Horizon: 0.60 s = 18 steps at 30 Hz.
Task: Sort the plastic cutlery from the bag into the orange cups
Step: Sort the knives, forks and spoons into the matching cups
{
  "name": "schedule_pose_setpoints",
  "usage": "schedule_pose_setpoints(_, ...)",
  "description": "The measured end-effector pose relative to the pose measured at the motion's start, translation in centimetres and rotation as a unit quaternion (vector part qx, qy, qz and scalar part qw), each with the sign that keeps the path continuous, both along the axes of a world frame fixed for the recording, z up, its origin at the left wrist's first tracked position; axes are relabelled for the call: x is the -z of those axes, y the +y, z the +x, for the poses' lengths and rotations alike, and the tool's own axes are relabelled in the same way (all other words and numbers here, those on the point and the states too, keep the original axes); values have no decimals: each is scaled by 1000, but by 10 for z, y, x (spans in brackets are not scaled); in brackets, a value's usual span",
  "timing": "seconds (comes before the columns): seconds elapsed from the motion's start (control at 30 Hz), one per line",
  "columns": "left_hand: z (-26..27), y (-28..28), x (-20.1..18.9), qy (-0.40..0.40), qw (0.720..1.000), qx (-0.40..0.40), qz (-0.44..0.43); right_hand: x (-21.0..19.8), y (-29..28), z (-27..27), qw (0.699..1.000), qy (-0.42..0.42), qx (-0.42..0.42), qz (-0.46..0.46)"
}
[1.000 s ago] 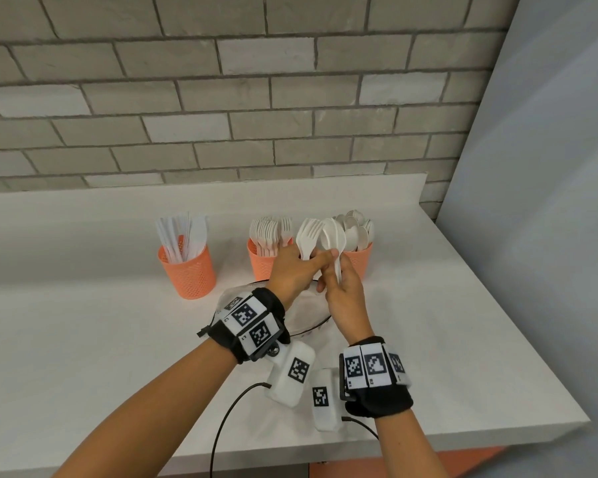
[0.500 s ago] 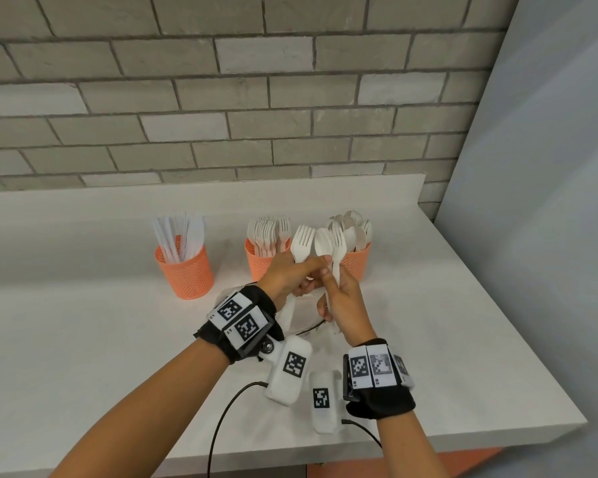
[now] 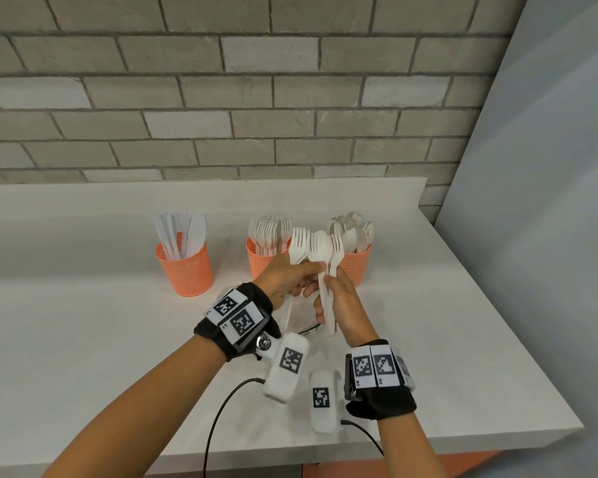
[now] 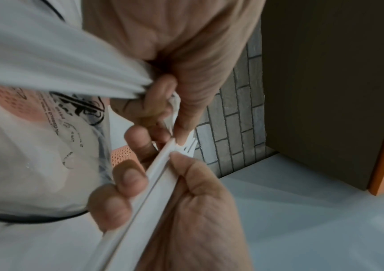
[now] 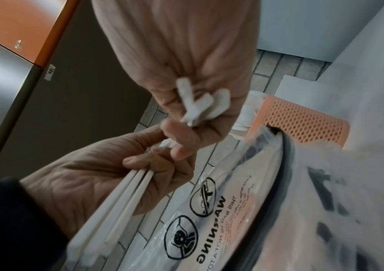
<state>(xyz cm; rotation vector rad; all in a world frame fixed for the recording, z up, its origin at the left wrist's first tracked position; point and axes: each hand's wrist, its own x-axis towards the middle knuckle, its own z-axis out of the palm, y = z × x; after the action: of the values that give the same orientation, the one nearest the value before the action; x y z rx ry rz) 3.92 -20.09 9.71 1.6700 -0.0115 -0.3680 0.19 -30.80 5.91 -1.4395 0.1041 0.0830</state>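
Just below frame centre, above the desk (image 3: 463,339), the right hand (image 3: 347,310) is grasping an upright spoon (image 3: 320,248) and fork, the left hand (image 3: 283,279) is clutching forks (image 3: 298,244), and the spoon cup (image 3: 358,267) is standing directly behind them.

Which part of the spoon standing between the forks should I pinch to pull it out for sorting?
Pinch the spoon at its neck just under the bowl, coming from above: the bowl stands clear above both hands, while the right hand bundles its handle with a fork.
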Motion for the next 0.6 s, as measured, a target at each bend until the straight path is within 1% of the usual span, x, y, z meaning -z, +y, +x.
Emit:
schedule_pose_setpoints(0.13, 4, 0, 1, 13, 1000, -10, 9, 0, -4, 0, 999, -23, 19, -26)
schedule_pose_setpoints(0.23, 11, 6, 1, 26, 997, -62, -32, 2, -7, 1, 998, -33, 36, -49)
schedule_pose_setpoints(0.3, 13, 11, -2, 20, 995, -87, -53, 4, -10, 1, 996, -39, 49, -68)
schedule_pose_setpoints(0.4, 13, 16, -6, -14, 993, -106, -39, 5, -14, 2, 994, -48, 59, -78)
schedule_pose_setpoints(0.5, 12, 14, -6, -14, 991, -104, -83, 1, -14, 3, 994, -60, 47, -84)
schedule_pose_setpoints(0.6, 11, 11, -4, -36, 994, -79, -68, -2, -12, 4, 995, -47, 24, -88)
